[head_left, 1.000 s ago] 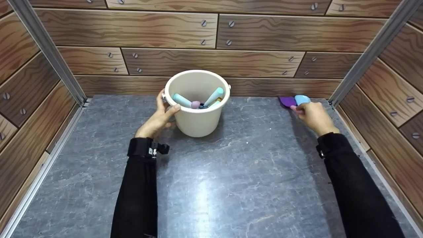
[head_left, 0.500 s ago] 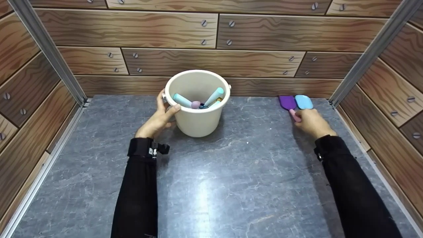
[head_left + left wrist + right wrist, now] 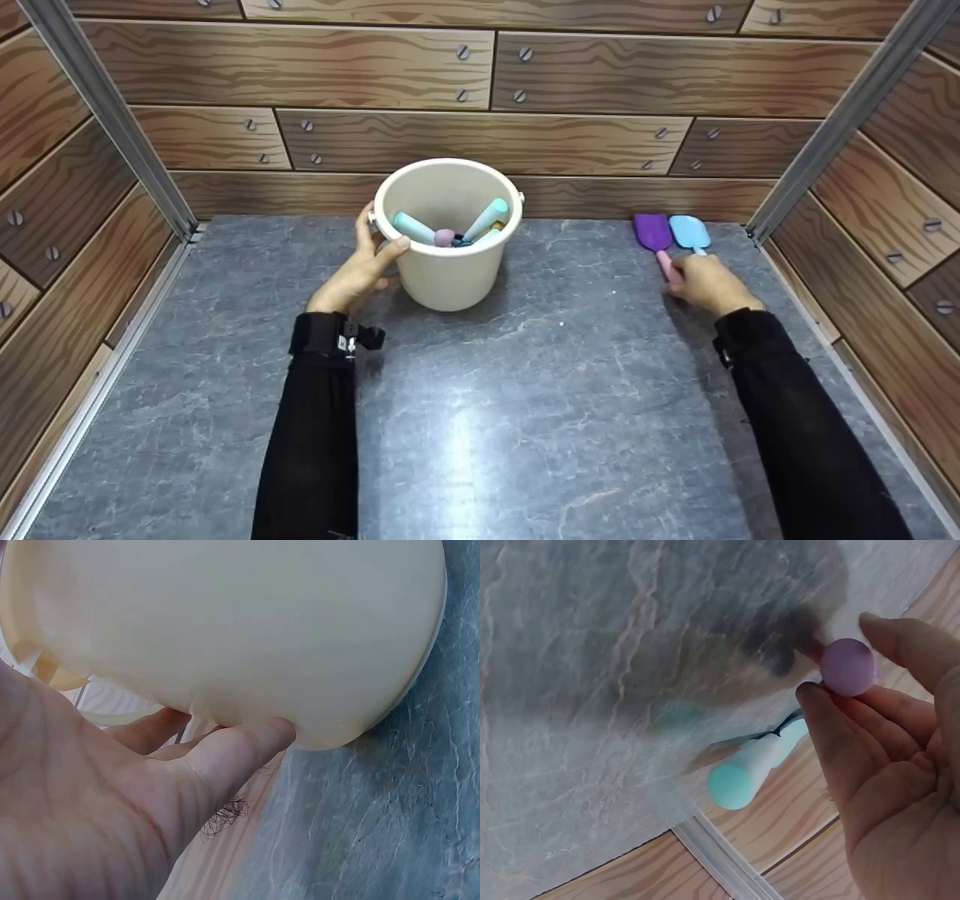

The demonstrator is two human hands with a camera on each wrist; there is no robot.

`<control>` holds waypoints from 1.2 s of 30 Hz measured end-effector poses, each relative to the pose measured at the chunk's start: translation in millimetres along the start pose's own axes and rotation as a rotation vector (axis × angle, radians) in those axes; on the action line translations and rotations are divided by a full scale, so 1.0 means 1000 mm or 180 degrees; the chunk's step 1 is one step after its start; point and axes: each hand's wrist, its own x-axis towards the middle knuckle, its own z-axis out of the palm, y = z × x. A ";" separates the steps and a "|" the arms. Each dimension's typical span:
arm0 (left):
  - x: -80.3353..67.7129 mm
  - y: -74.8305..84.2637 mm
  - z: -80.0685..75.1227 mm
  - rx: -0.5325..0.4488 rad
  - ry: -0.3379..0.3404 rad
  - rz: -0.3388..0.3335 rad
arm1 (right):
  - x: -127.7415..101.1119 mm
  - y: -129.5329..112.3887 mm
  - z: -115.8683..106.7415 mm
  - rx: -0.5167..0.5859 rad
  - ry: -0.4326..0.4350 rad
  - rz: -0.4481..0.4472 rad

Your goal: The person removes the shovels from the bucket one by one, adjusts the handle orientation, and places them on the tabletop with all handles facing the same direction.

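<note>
My left hand (image 3: 352,277) holds the side of a cream bucket (image 3: 450,277), thumb near the rim in the head view. In the left wrist view its fingers touch the bucket wall (image 3: 247,630). Inside the bucket lie a turquoise handle (image 3: 486,219), another turquoise handle (image 3: 412,227) and a mauve rounded end (image 3: 444,238). At the far right my right hand (image 3: 712,283) is around the pink handle of a small purple shovel (image 3: 653,231). A gap shows between thumb and handle end (image 3: 847,667) in the right wrist view. Beside it lies a light blue shovel (image 3: 688,231), its handle partly hidden.
The grey marbled floor (image 3: 480,405) runs up to a wood-patterned back wall (image 3: 420,142). Similar side walls stand left and right, with metal rails (image 3: 832,112) at the corners. The blue shovel's handle (image 3: 739,776) lies close by my right fingers.
My right hand has slid back along the pink handle, uncovering more of both shovels. The purple shovel has turned very slightly. My left hand and the bucket have stayed put.
</note>
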 end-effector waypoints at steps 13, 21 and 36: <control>0.000 0.001 -0.001 0.0085 0.0001 -0.0045 | 0.010 -0.030 -0.022 -0.0048 0.0046 0.0160; 0.001 0.001 0.000 0.0068 0.0007 -0.0047 | 0.017 -0.049 -0.026 0.0031 0.0628 0.0034; 0.000 0.001 0.000 0.0111 0.0010 -0.0037 | 0.029 -0.098 -0.042 -0.0099 0.0755 -0.0302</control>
